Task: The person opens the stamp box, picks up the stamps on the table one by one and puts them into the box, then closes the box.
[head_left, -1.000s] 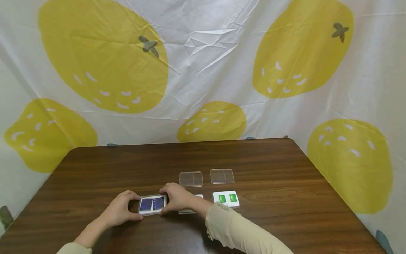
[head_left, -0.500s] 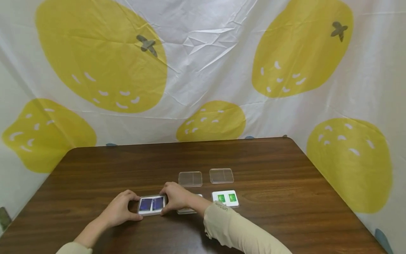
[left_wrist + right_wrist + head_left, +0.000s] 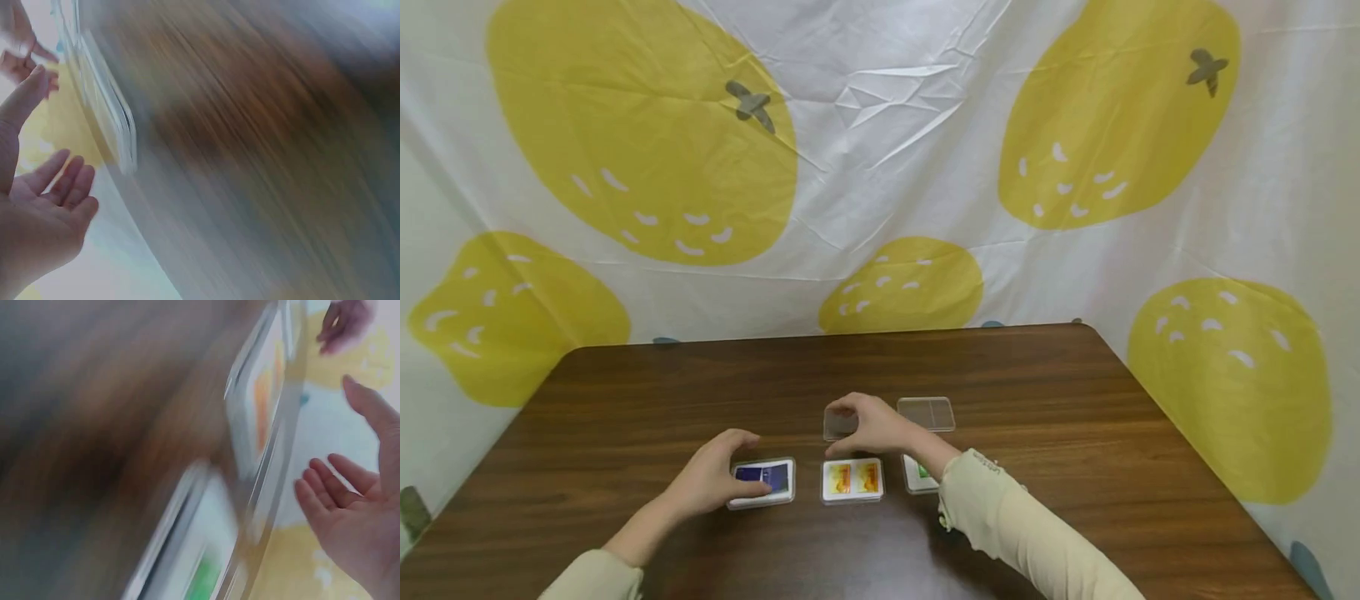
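My left hand hovers at the left end of a clear flat case holding cards with dark blue pictures; its thumb overlaps the cards in the head view. In the left wrist view its fingers are loosely bent around nothing. Farther right, my right hand is over a transparent lid, partly covering it, with thumb and fingers spread apart. The right wrist view shows that palm holding nothing. Between the hands lies a case with orange-pictured cards.
To the right, a case with green-pictured cards is partly hidden by the right forearm. Behind it lies a second clear lid. The brown wooden table ends at a white curtain printed with yellow lemons.
Both hands have let go of the blue-card case, which stays in place. The right hand has moved right and away to the clear lid, uncovering the orange cards. The left hand has risen slightly.
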Motion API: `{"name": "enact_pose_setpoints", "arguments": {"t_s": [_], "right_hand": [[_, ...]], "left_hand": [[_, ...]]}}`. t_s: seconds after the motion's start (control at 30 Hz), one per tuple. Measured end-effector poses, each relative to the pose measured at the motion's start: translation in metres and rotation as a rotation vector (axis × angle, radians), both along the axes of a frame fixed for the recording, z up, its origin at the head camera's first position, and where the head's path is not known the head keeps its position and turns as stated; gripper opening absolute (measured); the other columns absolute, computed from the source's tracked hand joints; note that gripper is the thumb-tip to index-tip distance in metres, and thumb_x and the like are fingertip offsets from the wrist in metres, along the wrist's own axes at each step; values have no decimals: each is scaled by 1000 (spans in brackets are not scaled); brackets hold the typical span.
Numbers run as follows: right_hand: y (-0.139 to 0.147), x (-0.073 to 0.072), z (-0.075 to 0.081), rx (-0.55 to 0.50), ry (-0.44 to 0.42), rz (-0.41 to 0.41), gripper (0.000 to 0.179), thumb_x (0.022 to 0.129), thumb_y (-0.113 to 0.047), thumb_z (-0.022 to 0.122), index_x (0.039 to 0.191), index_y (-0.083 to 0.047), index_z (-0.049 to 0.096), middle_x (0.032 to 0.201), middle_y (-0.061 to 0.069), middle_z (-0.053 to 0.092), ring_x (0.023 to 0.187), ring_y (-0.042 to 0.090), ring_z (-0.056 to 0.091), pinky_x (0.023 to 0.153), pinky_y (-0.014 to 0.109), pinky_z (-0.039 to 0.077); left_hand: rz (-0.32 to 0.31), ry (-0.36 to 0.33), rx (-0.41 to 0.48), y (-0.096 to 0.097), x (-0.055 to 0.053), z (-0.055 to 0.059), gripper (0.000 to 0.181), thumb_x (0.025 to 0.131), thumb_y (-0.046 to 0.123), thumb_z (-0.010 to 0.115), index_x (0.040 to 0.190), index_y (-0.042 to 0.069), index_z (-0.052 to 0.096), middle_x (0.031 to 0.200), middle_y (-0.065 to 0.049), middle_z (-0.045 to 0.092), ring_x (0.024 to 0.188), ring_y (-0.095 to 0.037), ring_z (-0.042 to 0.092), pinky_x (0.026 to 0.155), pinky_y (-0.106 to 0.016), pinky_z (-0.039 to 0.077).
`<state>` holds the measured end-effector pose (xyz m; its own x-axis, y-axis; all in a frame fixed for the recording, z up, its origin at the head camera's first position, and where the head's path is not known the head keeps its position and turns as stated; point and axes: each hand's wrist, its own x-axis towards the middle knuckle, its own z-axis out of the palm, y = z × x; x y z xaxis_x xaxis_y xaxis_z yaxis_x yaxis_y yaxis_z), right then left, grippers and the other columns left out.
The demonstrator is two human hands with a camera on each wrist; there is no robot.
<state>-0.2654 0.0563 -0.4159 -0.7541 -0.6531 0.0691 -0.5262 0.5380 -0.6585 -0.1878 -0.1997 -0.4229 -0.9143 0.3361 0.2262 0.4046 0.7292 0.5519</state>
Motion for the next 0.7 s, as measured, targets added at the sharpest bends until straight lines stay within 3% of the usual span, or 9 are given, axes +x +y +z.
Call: {"name": "enact_pose_setpoints", "arguments": {"t_s": [0.13, 0.23, 0.57, 0.7], "right_hand": [[24, -16, -3, -31, -16, -108, 70, 70, -32, 77, 126, -1, 49, 122, 11, 54, 112, 25, 49, 92, 39, 40], [36, -25, -9, 9, 18, -145, 69, 69, -34, 77, 124, -1, 51, 120, 11, 55, 111, 25, 50, 92, 39, 40], [46, -33, -18, 191, 161, -69, 64, 66, -29, 79, 116, 5, 57, 110, 13, 56, 103, 26, 53, 90, 37, 41], [43, -36, -18, 202, 204, -42, 58, 63, -26, 80, 109, 4, 61, 102, 11, 58, 96, 24, 54, 87, 35, 42]], "left_hand": [[-75, 15, 6, 21, -3, -3, 57, 65, 30, 80, 107, -3, 59, 105, -12, 61, 97, -28, 57, 83, -43, 45], [-116, 40, -18, 34, -6, -8, 53, 67, 30, 79, 104, -2, 60, 102, -9, 61, 96, -26, 57, 83, -42, 45], [-164, 33, -69, 54, -10, -19, 59, 62, 33, 80, 103, -4, 60, 99, -10, 59, 96, -28, 54, 86, -43, 42], [-153, 12, -89, 59, -11, -20, 59, 61, 33, 81, 102, -3, 60, 98, -8, 57, 96, -27, 53, 86, -43, 43]]}}
